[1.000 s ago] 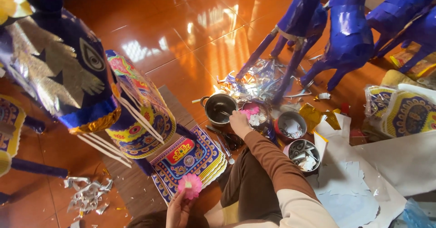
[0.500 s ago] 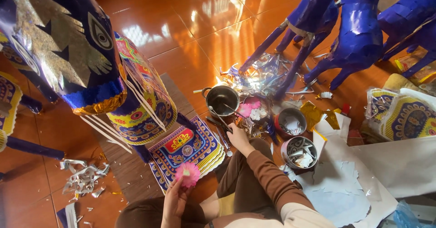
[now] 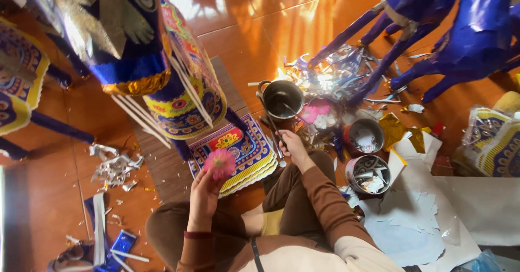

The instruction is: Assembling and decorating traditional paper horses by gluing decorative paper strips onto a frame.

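Head view, looking down on a seated person in brown trousers and brown sleeves on a polished reddish wooden floor. Left hand: raised in front of the knees, fingers closed on a pink paper flower, petals fanned toward the camera. Right hand: stretched forward past the right knee, closed around a thin stick-like tool whose far end lies toward a small metal pot; what the tool is cannot be told. Just right of the pot: a round container of pink and white paper pieces. Further right: two open tins, the nearer one holding white scraps. Under and beyond the flower: a stack of printed paper sheets with blue, red and yellow patterning, lying flat on the floor. Upper left: a large paper figure in blue with gold trim, with a patterned saddle-like cover hanging from it and white sticks slanting below. Upper right: blue paper horse figures, legs on the floor, shiny foil scraps at their feet. Lower right: white paper sheets, overlapping. Lower left: silver and blue offcuts scattered.
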